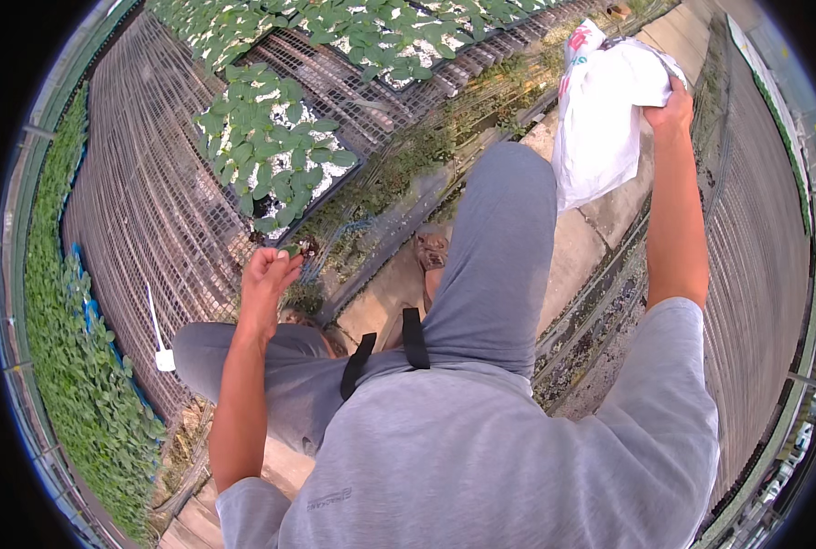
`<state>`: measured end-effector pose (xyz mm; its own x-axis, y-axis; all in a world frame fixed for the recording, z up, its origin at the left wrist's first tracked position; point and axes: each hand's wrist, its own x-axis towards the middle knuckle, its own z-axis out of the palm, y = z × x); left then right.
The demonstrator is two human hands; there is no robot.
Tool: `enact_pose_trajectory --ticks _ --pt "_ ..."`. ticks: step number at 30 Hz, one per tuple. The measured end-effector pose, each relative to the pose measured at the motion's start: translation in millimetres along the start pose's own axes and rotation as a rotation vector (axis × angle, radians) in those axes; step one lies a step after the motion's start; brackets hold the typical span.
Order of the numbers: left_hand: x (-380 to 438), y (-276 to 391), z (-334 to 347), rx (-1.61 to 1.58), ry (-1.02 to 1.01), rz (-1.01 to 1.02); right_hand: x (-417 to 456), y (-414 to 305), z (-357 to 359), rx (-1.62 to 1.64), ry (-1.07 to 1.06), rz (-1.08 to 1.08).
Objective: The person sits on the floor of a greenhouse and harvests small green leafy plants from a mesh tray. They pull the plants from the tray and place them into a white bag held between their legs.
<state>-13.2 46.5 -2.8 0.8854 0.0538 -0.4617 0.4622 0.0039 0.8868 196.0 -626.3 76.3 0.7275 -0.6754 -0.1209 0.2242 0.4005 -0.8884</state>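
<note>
My left hand [269, 274] pinches a small green seedling [293, 251] with dark soil at its root, just below the near corner of a seedling tray [322, 190]. The tray holds leafy green seedlings [243, 130] in a surface dotted with white granules, and a dark gap shows near its lower corner. On the right, my right hand [672, 110] grips the upper edge of a white plastic sack [600, 130] with red and green print. The sack hangs beside my raised knee; its inside cannot be seen.
More seedling trays [408, 41] stand at the top on a mesh bench [154, 137]. A white tag on a stem [164, 359] lies at the left. Dense green plants [72, 384] line the far left. A concrete path [573, 254] runs beneath me, edged by weeds [408, 161].
</note>
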Motion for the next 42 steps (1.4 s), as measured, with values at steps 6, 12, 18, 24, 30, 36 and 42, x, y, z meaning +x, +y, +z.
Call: enact_pose_trajectory --ticks 6,12,18,24,30,36,42 --pt "-20.5 41.8 19.4 -0.108 -0.081 0.123 -29.9 -28.5 58.9 0.134 -0.158 0.005" --pt "-32.3 56.5 24.0 -0.148 -0.187 0.183 -63.9 19.6 45.7 0.316 -0.378 0.164" --pt "-29.0 63.0 23.9 -0.193 -0.268 0.191 -105.8 47.4 44.9 0.750 -0.707 0.229" --pt "-31.2 69.8 35.6 -0.272 -0.308 0.246 -198.8 83.0 64.3 0.215 -0.637 -0.180" --pt "-42.5 57.6 22.5 -0.266 -0.255 0.230 -309.6 211.4 -17.5 0.526 -0.409 0.502" --pt "-48.8 42.5 15.0 -0.295 -0.246 0.182 -318.3 195.4 -9.1 0.459 -0.341 0.788" --pt "-70.9 27.3 45.0 -0.181 -0.590 0.029 -318.3 199.5 -6.8 0.562 -0.496 0.747"
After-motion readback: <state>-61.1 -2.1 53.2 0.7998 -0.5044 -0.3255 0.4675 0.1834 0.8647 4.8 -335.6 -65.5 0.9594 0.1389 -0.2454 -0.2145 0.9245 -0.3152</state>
